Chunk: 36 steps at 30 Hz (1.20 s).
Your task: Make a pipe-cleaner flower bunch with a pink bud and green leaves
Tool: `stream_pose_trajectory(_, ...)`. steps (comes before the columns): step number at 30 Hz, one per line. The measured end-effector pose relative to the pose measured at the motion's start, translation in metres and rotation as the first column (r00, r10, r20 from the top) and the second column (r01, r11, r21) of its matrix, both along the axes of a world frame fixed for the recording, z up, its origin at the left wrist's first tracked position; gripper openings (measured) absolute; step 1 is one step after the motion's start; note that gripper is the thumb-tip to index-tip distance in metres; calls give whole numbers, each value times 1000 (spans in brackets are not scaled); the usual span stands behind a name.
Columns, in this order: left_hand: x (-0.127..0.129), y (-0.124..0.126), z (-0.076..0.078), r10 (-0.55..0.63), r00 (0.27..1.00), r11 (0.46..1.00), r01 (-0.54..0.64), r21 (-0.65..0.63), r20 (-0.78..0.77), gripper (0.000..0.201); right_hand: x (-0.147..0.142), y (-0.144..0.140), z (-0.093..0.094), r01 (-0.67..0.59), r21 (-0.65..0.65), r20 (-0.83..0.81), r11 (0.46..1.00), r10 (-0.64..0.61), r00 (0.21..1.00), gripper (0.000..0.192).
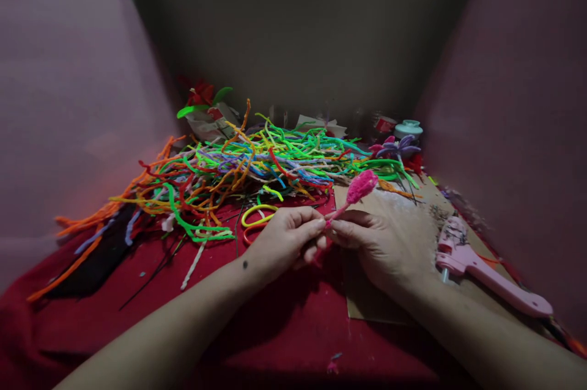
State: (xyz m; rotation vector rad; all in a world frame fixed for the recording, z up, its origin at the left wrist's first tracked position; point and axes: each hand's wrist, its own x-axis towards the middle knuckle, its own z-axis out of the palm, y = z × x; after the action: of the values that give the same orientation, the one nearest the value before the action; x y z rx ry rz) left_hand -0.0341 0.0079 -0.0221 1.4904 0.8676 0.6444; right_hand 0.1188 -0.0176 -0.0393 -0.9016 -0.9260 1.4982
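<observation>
Between my two hands is a pink pipe cleaner (362, 187), shaped into a fuzzy bud or petal at its upper end with a thin stem below. My left hand (291, 234) pinches the lower stem between thumb and fingers. Right beside it, my right hand (367, 234) pinches the same stem just under the bud, which points up and to the right. Some of the stem's lower end is hidden by my fingers. Scissors (259, 219) with yellow and orange handles lie behind my left hand, their blades out of sight.
A big heap of many-coloured pipe cleaners (275, 158) spreads across the back of the red cloth (293, 329). At right, a pink glue gun (486, 274) rests on a cardboard sheet (376, 310). A purple flower (398, 147) and a light-blue lidded jar (408, 128) stand at back right.
</observation>
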Motion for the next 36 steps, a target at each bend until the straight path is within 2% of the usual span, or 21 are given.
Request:
stream_pose_trajectory(1,1,-2,-3,59,993,971,-34,235,-98,21,0,0,0,13,5,6,1000,-13,1000,4)
stream_pose_trajectory(2,1,-4,-7,130,974,881,-28,472,-185,20,0,0,1,24,10,10,1000,-24,1000,5)
stream_pose_trajectory(3,1,-5,-12,198,948,746,20,666,-250,19,0,0,1,33,17,10,999,-33,999,7)
stream_pose_trajectory(4,0,-5,-17,258,919,607,86,790,-298,19,0,0,0,36,23,11,999,-36,999,8)
stream_pose_trajectory(5,0,-4,-21,306,895,492,144,859,-325,19,0,-1,0,35,26,10,999,-35,999,8)
stream_pose_trajectory(6,-1,-4,-25,335,881,408,183,894,-333,19,0,-1,0,33,29,10,999,-33,999,8)
stream_pose_trajectory(7,-2,-3,-28,347,879,360,196,912,-326,20,0,-1,-1,36,33,11,999,-36,999,7)
stream_pose_trajectory(8,-2,-1,-30,343,888,342,186,921,-306,20,0,-1,-2,37,36,17,999,-37,999,7)
stream_pose_trajectory(10,-2,0,-29,312,919,381,112,918,-241,19,0,-2,-3,31,48,28,998,-32,999,6)
stream_pose_trajectory(14,3,2,-18,251,959,572,-37,819,-132,13,0,0,-5,23,69,31,997,-25,999,9)
stream_pose_trajectory(16,6,4,-10,217,968,645,-46,763,-126,12,0,1,-4,49,62,-8,997,-49,999,10)
stream_pose_trajectory(19,12,8,1,179,975,724,-41,689,-130,13,3,4,-2,93,66,-75,993,-88,993,12)
stream_pose_trajectory(21,16,10,6,144,983,813,-50,580,-117,14,7,7,-3,64,91,-73,994,-57,996,9)
stream_pose_trajectory(23,19,13,8,88,994,918,-54,392,-68,16,10,12,-6,5,118,-57,993,2,998,2)
stream_pose_trajectory(25,19,15,7,39,999,981,-37,192,-3,16,12,15,-10,-31,128,-58,991,38,998,1)
stream_pose_trajectory(27,18,17,2,11,999,999,-14,45,53,18,13,17,-12,-62,109,-68,992,69,995,2)
stream_pose_trajectory(29,15,18,-3,-11,996,999,14,-40,89,20,12,16,-12,-96,80,-60,992,101,993,7)
stream_pose_trajectory(33,10,19,-9,-54,989,991,69,-110,134,22,11,15,-9,-126,22,-40,992,127,991,17)
stream_pose_trajectory(36,8,20,-13,-77,985,984,100,-145,157,24,12,17,-12,-145,-5,-64,989,144,987,18)
